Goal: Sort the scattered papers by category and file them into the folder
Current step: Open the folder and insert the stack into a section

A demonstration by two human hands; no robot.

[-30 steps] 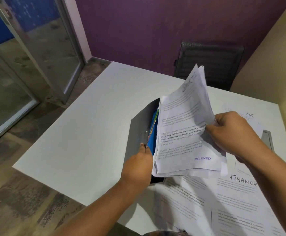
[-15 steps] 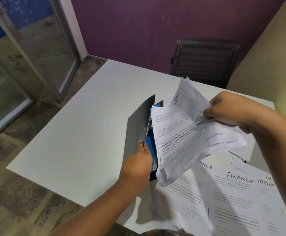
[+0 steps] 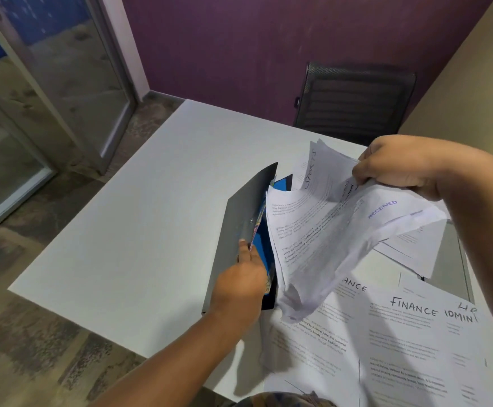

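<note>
Grey folder (image 3: 239,230) stands open; held papers (image 3: 321,239) droop, crumpled.

Left hand (image 3: 239,282) grips folder (image 3: 241,227); right hand (image 3: 398,165) pinches papers (image 3: 327,230).

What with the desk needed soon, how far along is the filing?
Early. Done: a Sports bundle is gathered. In hand: the left hand holds the folder open, and the right hand pinches the bundle beside it. Left: Finance sheets and an Admin sheet lie unfiled on the table.

Matt grey plastic folder (image 3: 239,230), limp white paper sheets (image 3: 321,239), smooth table (image 3: 139,230)
</note>
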